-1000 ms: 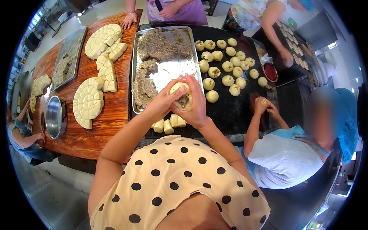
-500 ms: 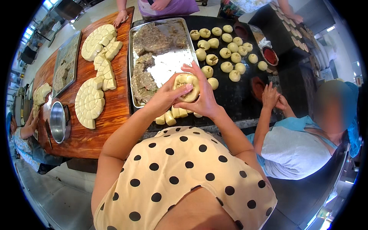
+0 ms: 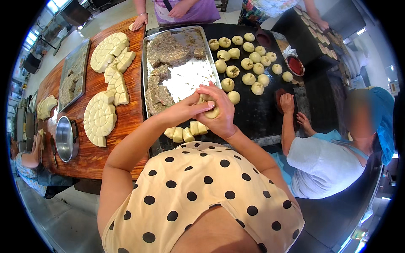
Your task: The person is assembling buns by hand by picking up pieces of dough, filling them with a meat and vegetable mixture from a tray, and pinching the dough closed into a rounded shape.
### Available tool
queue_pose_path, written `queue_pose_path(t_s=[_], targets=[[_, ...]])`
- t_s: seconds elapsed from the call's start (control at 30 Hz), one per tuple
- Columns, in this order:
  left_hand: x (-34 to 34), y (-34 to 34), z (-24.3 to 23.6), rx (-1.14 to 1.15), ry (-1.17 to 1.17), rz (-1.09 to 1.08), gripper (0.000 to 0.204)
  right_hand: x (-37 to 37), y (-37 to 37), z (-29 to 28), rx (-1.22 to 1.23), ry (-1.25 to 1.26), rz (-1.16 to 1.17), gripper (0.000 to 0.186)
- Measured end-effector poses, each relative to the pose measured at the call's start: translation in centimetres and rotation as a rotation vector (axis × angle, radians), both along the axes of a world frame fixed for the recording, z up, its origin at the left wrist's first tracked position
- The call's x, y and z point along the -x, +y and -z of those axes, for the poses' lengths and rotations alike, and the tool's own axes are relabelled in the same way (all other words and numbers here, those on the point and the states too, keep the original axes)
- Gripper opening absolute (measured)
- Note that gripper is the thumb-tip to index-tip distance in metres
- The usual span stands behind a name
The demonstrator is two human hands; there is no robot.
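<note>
My left hand (image 3: 188,109) and my right hand (image 3: 220,111) are cupped together around a pale dough ball (image 3: 209,113), my left thumb lying across its top. Fingers hide much of the ball. Behind my hands lies a metal tray (image 3: 147,55) of chunky brown-grey filling, its bottom partly bare. Just below them a short row of cut dough pieces (image 3: 188,134) sits on the black worktop (image 3: 263,122). Several round filled dough balls (image 3: 246,63), some with puckered or open tops, stand to the right of the tray.
Left, a wooden table (image 3: 126,156) holds dough slabs (image 3: 98,124), another filling tray (image 3: 69,88) and a steel bowl (image 3: 65,141). A red-filled bowl (image 3: 295,66) is at right. Co-workers stand at right (image 3: 325,164), far left (image 3: 27,164), across (image 3: 185,17) and back right (image 3: 263,8).
My hands closed further over the dough, which was more visible half a second ago. The co-worker at right has separated their hands, which were together before.
</note>
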State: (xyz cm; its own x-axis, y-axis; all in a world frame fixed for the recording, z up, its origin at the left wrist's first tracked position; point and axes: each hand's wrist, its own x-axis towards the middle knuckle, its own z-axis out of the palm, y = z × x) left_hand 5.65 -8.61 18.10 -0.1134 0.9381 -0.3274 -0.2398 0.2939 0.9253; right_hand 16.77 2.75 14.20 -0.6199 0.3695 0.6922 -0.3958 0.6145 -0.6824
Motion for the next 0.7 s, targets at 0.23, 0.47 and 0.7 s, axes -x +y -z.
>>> queue_pose_path(t_s=[0.23, 0.47, 0.7], targets=[[-1.4, 1.6, 4.0, -0.341, 0.314, -0.359, 0.063, 1.5, -1.4, 0.7, 0.404, 0.075, 0.121, 0.026], [-1.8, 2.0, 2.7, -0.445, -0.026, -0.412, 0.08, 1.9, -1.7, -3.2, 0.218, 0.196, 0.107, 0.051], [-0.9, 1.9, 1.7, -0.373, -0.056, -0.391, 0.089, 0.7, 0.1, 0.2, -0.083, 0.008, 0.026, 0.045]])
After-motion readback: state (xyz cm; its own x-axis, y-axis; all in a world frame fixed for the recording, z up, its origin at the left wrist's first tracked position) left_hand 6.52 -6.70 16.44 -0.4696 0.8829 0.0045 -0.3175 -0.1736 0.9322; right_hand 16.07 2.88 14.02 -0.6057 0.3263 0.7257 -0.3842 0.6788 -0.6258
